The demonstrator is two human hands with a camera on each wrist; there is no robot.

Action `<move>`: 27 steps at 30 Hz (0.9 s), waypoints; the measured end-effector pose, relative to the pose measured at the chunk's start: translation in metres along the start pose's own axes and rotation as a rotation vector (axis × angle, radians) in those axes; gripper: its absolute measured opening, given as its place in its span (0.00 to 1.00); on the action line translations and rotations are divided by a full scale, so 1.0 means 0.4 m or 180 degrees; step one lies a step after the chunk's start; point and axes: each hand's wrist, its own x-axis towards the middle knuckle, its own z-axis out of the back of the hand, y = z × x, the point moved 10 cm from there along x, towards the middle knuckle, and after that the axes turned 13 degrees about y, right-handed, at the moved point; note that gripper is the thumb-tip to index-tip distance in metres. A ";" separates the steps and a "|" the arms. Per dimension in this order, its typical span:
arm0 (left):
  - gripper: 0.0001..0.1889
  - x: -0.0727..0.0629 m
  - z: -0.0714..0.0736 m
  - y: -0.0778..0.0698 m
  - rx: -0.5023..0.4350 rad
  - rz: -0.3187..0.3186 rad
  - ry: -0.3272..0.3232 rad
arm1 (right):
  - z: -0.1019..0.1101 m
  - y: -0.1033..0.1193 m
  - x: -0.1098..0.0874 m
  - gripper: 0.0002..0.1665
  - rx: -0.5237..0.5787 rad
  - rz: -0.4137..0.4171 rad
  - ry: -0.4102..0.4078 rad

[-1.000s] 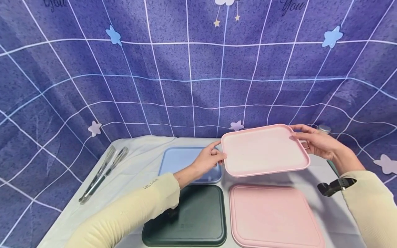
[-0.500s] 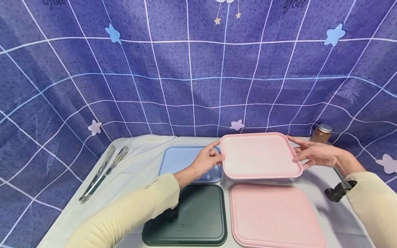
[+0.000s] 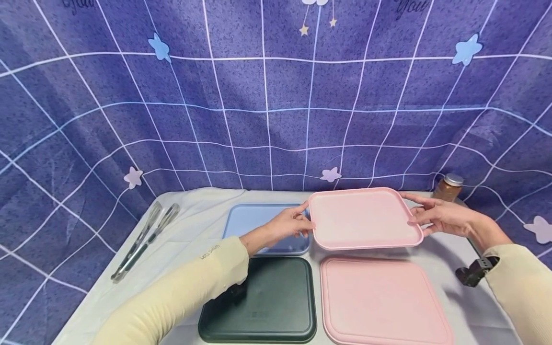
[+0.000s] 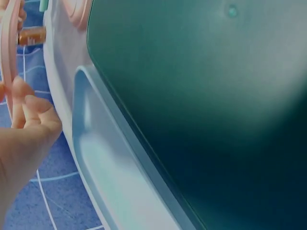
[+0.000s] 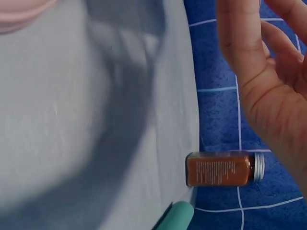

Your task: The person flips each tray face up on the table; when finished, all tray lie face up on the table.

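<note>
Both hands hold a shallow light-pink tray (image 3: 364,218) in the head view, raised above the table and tipped so its inner face shows. At its left edge, the left hand (image 3: 286,224) pinches the rim between thumb and fingers. My right hand (image 3: 446,215) grips the tray's right edge, thumb on the inner face. In the left wrist view the tray (image 4: 8,52) appears edge-on beside the left hand (image 4: 29,129). The right wrist view shows the right hand (image 5: 268,72), its fingertips cut off by the frame. A blue tray (image 3: 246,220) lies behind the left forearm, partly covered.
A dark green board (image 3: 276,306) and a pink board (image 3: 384,302) lie side by side at the front. Metal tongs (image 3: 144,239) lie at the left. A spice jar (image 3: 448,188) with a silver lid stands at the back right, near a green handle end (image 5: 177,216).
The pink tray has come down slightly and levelled out, its right end lowering with the right hand. The jar at the back right has come into fuller view. The left hand stays at the rim.
</note>
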 end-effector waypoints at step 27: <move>0.49 0.033 -0.025 0.078 0.0324 0.0570 0.0585 | 0.028 -0.130 -0.011 0.61 -0.0336 -0.0992 -0.0212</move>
